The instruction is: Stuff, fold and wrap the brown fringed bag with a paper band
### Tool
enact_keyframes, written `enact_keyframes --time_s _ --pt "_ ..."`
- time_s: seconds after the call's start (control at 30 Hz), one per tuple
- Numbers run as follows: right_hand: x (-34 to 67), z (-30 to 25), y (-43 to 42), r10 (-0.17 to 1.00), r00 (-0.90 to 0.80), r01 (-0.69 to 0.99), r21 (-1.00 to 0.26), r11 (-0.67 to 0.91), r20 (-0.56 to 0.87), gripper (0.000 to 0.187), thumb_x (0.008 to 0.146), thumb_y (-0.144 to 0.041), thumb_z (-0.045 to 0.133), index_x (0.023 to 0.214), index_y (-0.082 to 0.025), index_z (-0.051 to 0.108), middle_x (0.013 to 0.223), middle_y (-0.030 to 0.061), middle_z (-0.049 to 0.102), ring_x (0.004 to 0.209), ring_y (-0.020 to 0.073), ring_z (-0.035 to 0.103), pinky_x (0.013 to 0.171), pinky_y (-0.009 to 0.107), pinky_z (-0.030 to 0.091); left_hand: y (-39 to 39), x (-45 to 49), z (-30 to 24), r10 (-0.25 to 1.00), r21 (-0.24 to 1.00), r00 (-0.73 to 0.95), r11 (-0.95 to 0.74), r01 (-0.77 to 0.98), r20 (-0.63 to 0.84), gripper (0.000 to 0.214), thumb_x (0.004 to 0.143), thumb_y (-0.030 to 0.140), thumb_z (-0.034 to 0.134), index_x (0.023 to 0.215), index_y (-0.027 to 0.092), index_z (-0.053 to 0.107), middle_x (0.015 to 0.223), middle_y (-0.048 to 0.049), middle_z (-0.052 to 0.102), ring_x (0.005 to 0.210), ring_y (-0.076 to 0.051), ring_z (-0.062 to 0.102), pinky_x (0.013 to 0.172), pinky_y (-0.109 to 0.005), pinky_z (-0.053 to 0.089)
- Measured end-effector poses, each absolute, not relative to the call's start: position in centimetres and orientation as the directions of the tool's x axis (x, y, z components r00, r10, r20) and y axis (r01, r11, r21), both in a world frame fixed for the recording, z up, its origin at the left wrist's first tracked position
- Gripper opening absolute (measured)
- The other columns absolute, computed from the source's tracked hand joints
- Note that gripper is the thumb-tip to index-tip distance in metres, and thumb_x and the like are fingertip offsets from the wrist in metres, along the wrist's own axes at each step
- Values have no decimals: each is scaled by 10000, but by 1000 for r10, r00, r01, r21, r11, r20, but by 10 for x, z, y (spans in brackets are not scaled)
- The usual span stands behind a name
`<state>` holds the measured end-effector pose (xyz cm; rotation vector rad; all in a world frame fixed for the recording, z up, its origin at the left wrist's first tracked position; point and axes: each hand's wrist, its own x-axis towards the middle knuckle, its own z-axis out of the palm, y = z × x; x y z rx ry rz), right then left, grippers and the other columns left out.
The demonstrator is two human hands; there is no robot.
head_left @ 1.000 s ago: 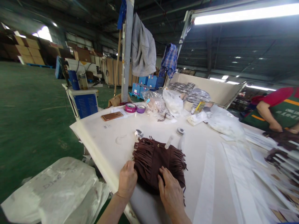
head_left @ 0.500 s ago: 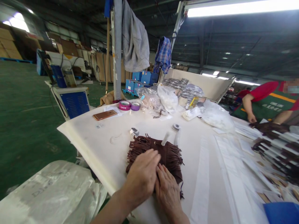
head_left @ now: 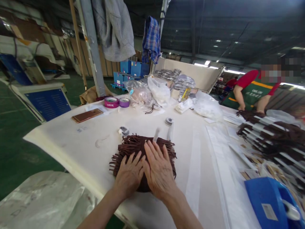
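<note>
While the left hand [head_left: 129,176] and right hand [head_left: 160,170] lie spread, palms down, on the fringed brown bag [head_left: 137,144] near the tabletop's [head_left: 83,149] front edge, its smoothing looks partly done, the body laid out but the fringe left jutting unevenly.

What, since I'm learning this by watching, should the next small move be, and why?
I'd probably slide the left hand outward to tuck in the fringe strands on that side: they stick out from the brown fringed piece over the white table, while the right hand lies flat on the piece and could steady it.
</note>
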<state>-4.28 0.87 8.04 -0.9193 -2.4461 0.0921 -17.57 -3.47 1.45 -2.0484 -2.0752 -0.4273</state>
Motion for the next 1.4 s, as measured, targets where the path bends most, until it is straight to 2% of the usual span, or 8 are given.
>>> enact_keyframes --time_s 0.4,0.57,0.7,0.8,0.93,1.07,1.23,1.4 --pt "-9 18 15 769 -548 700 -324 637 329 461 888 -464 399 1284 -233 447 1367 61 417 1293 201 322 1106 419 189 -33 -185 12 964 -52 22 -8 999 264 440 836 249 374 1267 224 464 1346 -65 438 1180 -325 439 926 -534 362" --pt "-8 21 21 773 -572 684 -359 634 275 434 880 -424 433 1254 -207 478 1344 93 444 1277 232 347 1089 437 204 -19 -165 40 986 -236 76 -40 971 145 417 825 195 349 1177 91 546 1253 -195 511 1126 -389 471 905 -612 308" --pt "6 32 37 725 -640 556 -500 664 252 294 881 -228 434 1139 -184 568 1234 67 557 1185 175 464 1044 355 308 -5 -154 32 963 -155 230 -209 966 138 446 863 237 313 1285 157 434 1363 -105 409 1256 -286 365 977 -501 331" --pt "30 40 43 816 -456 441 -707 554 355 265 855 -137 409 1012 -172 619 1033 35 655 982 114 580 902 235 429 -3 -156 17 967 -122 224 -210 970 123 441 885 287 286 1300 214 412 1398 -55 356 1283 -274 325 987 -507 333" --pt "48 40 30 948 -35 470 -831 296 317 243 849 -214 406 980 -155 602 966 75 633 907 172 578 836 312 467 -4 -158 13 967 -164 228 -208 964 117 444 888 303 281 1304 210 406 1406 -49 331 1292 -267 309 1001 -499 329" --pt "33 35 1 969 -21 562 -799 215 246 433 803 -324 509 1160 -79 499 1159 183 523 1092 272 481 932 436 411 -4 -158 17 960 -216 248 -217 952 129 435 893 321 272 1275 210 449 1398 -47 338 1279 -265 333 984 -491 362" --pt "11 26 -31 901 -209 652 -632 418 380 654 632 -266 664 1235 -138 447 1342 180 356 1226 357 319 988 548 316 -4 -161 14 943 -265 303 -259 929 140 437 892 299 258 1270 204 456 1379 -35 369 1259 -264 365 959 -478 399" --pt "30 11 -11 874 -276 622 -618 480 401 413 616 -11 445 990 -115 586 1082 144 558 1053 259 489 887 395 450 -2 -166 7 921 -242 323 -270 932 217 440 902 319 254 1278 193 444 1369 -47 392 1247 -266 386 945 -474 411"
